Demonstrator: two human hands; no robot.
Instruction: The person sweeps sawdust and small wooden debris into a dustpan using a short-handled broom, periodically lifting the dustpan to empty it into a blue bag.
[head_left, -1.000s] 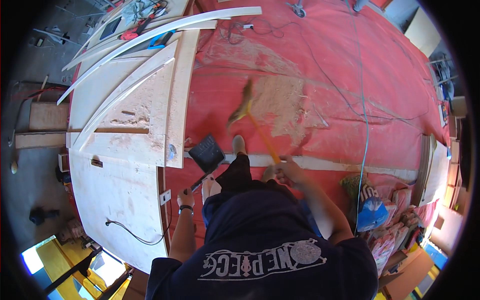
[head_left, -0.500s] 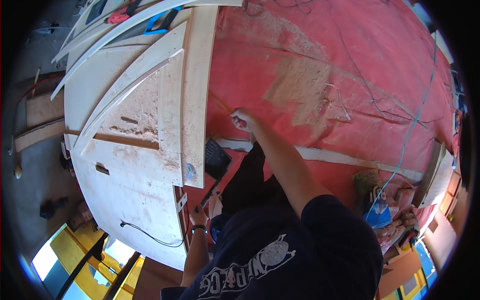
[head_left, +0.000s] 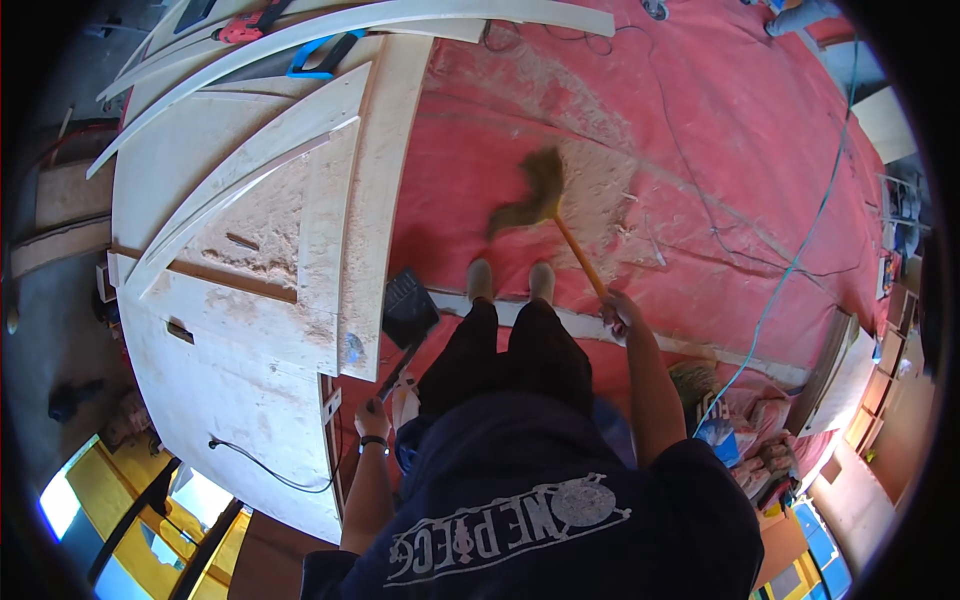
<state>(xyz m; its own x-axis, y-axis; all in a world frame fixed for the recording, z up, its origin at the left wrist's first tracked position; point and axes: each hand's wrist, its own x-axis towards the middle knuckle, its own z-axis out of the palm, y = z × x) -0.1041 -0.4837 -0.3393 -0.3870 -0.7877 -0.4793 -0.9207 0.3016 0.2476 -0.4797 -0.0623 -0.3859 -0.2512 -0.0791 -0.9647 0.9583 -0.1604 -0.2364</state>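
Observation:
My right hand [head_left: 620,312] is closed round the orange handle of a broom [head_left: 578,246]. Its dark bristle head, smeared by motion, hovers at or just above the red floor covering, beside a patch of sawdust [head_left: 598,188]; whether it touches I cannot tell. Low on the left, my left hand [head_left: 373,418] grips the thin dark handle of a black dustpan [head_left: 408,310]. The dustpan sits next to the wooden workbench edge, left of my feet.
Wooden panels and curved strips [head_left: 250,180] cover the bench at left, with a blue-handled saw [head_left: 325,55] and a red power tool [head_left: 245,28] on top. A teal cable [head_left: 765,305] and a dark cord cross the red floor covering [head_left: 720,170]. Bags [head_left: 725,430] lie at right.
My right hand has moved right and toward me, and the broom head has come out from beside the bench to the sawdust patch. My left hand still holds the dustpan.

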